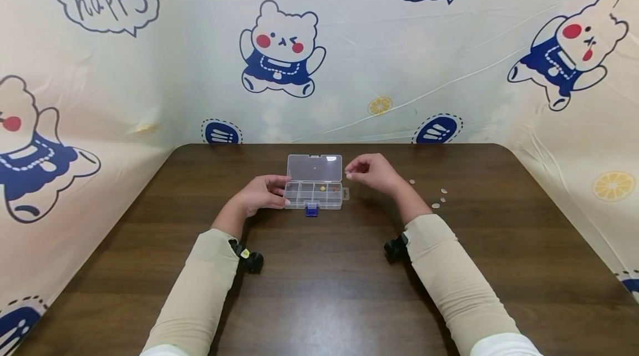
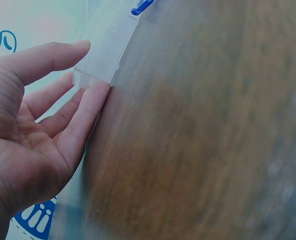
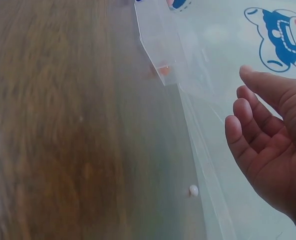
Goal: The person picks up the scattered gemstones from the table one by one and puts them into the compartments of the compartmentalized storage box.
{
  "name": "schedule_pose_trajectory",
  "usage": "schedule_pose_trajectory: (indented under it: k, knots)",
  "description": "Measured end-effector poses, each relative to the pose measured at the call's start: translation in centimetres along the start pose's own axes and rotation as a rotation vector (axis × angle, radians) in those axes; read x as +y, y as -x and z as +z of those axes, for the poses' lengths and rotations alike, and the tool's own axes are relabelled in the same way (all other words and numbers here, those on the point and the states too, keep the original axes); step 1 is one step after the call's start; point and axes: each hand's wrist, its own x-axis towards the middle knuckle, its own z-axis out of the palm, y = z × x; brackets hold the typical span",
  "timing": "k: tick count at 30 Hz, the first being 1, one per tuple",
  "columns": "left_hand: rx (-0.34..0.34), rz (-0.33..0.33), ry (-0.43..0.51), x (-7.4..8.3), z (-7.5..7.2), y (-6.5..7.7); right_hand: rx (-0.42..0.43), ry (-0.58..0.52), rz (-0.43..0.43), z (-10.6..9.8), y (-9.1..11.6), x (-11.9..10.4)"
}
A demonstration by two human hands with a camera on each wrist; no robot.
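Left hand [image 1: 260,194] grips the left end of the clear compartment box [image 1: 305,197], thumb and fingers apart; right hand [image 1: 373,172] hovers beside its raised lid [image 1: 314,169], fingertips [image 1: 352,177] drawn together, whether pinching anything I cannot tell. Both forearms [image 1: 199,289] angle inward over the wood-grain table [image 1: 319,267].

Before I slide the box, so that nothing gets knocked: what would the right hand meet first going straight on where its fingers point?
Probably the open lid of the clear box, just left of the right hand in the head view; the hand's height is unclear.
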Motion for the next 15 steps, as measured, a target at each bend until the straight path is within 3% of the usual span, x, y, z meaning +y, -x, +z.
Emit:
schedule_pose_trajectory:
  k: [15]
  knots:
    - [0.004,0.007,-0.002,-0.09,-0.04,-0.04,-0.026,-0.010,-0.017,0.90,-0.87,-1.06]
